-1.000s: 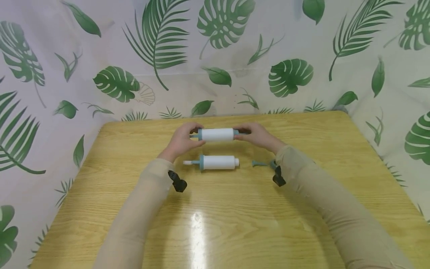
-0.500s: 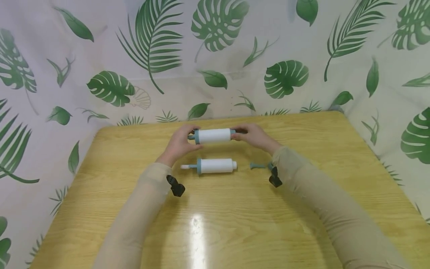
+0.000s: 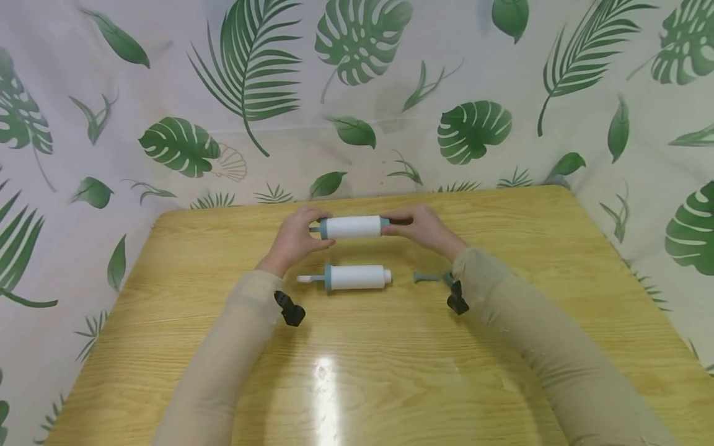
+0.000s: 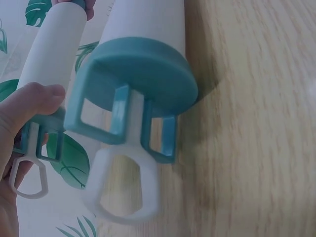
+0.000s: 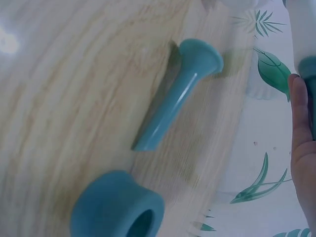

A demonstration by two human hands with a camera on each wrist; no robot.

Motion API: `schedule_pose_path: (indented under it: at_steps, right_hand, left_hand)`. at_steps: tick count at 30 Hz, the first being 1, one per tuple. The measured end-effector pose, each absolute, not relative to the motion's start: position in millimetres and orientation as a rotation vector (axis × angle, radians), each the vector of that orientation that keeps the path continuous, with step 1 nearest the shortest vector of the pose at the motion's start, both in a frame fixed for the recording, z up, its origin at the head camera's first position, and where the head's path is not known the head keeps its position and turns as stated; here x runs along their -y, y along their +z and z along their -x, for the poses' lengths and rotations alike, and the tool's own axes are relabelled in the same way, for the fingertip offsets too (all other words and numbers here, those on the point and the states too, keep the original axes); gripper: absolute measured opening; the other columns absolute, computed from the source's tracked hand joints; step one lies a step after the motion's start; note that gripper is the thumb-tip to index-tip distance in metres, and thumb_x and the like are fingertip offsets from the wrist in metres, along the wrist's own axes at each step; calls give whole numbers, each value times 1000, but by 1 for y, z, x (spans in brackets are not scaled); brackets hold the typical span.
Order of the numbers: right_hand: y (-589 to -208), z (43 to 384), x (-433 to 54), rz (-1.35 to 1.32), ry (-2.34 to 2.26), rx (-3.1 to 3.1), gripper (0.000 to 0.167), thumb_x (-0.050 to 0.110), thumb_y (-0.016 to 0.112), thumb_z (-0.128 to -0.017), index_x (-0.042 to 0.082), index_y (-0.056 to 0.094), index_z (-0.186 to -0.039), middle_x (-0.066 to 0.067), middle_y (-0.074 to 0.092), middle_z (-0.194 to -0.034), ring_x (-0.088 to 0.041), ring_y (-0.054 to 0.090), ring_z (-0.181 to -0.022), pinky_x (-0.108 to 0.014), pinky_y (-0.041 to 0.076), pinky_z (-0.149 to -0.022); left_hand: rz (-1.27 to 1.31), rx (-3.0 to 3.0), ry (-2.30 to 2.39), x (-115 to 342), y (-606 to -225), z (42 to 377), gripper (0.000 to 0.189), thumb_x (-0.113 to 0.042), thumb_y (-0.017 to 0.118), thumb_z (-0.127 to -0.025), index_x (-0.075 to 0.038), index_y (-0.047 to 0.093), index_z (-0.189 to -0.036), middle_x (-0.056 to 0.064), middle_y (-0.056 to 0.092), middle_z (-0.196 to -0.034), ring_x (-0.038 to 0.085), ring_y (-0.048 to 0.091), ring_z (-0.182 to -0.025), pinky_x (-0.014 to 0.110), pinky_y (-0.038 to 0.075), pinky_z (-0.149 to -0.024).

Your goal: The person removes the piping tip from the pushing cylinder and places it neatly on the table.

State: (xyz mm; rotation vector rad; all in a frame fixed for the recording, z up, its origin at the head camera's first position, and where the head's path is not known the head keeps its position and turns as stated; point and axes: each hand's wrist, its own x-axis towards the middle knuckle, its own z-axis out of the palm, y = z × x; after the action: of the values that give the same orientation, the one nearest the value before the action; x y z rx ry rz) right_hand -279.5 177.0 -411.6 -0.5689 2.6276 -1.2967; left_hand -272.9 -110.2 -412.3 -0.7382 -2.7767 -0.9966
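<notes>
At the left, the left hand (image 3: 295, 240) is bent round the collar end of the first syringe (image 3: 352, 227), parted only by its thickness; the thumb lies along the white barrel, close to the blue collar, and the pull ring (image 4: 32, 196) stays free below. This syringe is level and seems lifted above the table (image 3: 390, 353), well behind the second syringe (image 3: 358, 277), which lies on the wood. Both look to be of smooth, stiff plastic, so I judge them light and not easily broken, but a little slippery on the round barrel. The collar should give a safer hold; the thin side loops are probably the weaker part. At the other end the right hand (image 3: 425, 228) closes its thumb and fingers on the blue tip, although the exact contact is partly hidden. Nearer to the person lies the nozzle (image 5: 173, 106), with one flared end; its narrow stem seems good for a pinch. Farthest right is a cap (image 5: 101, 205) with a hole, probably stiff, best taken by its wide side.
</notes>
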Motion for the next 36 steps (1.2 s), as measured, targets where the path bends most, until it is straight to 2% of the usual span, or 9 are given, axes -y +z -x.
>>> schedule_pose_path:
  at_steps: [4, 9, 19, 23, 26, 29, 31, 34, 36]
  right_hand:
    - [-415, 280, -179, 591, -1317, -2623, 49, 35, 74, -82, 13, 64, -125, -10, 64, -120, -23, 62, -106, -37, 53, -85]
    - [-418, 281, -181, 619, -1353, -2631, 49, 32, 76, -80, 11, 65, -123, -10, 65, -119, -24, 62, -106, -37, 53, -84]
    - [-420, 280, -181, 793, -1406, -2719, 43, 11, 79, -79, 1, 67, -119, -18, 63, -119, -30, 62, -104, -34, 54, -82]
    - [-420, 280, -179, 755, -1467, -2642, 44, 6, 80, -76, -1, 65, -117, -17, 63, -116, -29, 62, -104, -33, 53, -84]
    - [-420, 281, -181, 675, -1472, -2554, 52, 10, 82, -75, -1, 60, -121, -14, 60, -120, -28, 58, -109, -36, 50, -90]
    - [-419, 281, -183, 617, -1406, -2523, 55, 23, 75, -84, 1, 54, -129, -13, 56, -126, -28, 55, -113, -40, 47, -94]
    - [-418, 281, -184, 589, -1389, -2491, 54, 33, 65, -92, 1, 51, -133, -15, 55, -127, -29, 56, -111, -41, 48, -93]
    - [-417, 280, -184, 560, -1405, -2427, 51, 40, 49, -99, -2, 54, -129, -19, 60, -119, -31, 62, -102, -42, 52, -87]
    - [-415, 279, -183, 550, -1431, -2374, 50, 39, 46, -101, -5, 58, -122, -22, 64, -110, -33, 65, -95, -44, 53, -84]
  left_hand:
    - [754, 2784, -1006, 110, -412, 275, 45, -16, 83, -74, -4, 66, -114, 11, 63, -118, 28, 58, -105, 41, 48, -90]
    - [763, 2803, -1005, 107, -410, 276, 45, -16, 83, -74, -4, 67, -114, 11, 64, -116, 29, 58, -105, 41, 48, -90]
    - [737, 2824, -1084, 107, -410, 276, 43, -17, 83, -75, -5, 67, -113, 10, 64, -115, 24, 59, -103, 38, 51, -86]
    - [745, 2803, -1094, 107, -413, 275, 43, -17, 83, -75, -4, 67, -113, 10, 64, -116, 24, 59, -103, 38, 51, -86]
    - [770, 2784, -1100, 106, -414, 275, 43, -16, 82, -75, -4, 67, -114, 10, 63, -116, 24, 59, -102, 37, 52, -85]
    - [780, 2781, -1104, 104, -414, 274, 44, -16, 82, -76, -4, 66, -115, 10, 63, -117, 25, 59, -102, 37, 52, -84]
    - [777, 2784, -1102, 103, -413, 273, 44, -16, 82, -76, -5, 66, -115, 10, 63, -118, 24, 59, -103, 37, 52, -84]
    - [774, 2793, -1096, 103, -412, 273, 44, -17, 82, -76, -5, 66, -115, 9, 63, -117, 24, 58, -103, 37, 51, -85]
    - [775, 2798, -1097, 103, -412, 273, 44, -17, 82, -76, -5, 66, -115, 9, 63, -117, 23, 58, -103, 36, 51, -85]
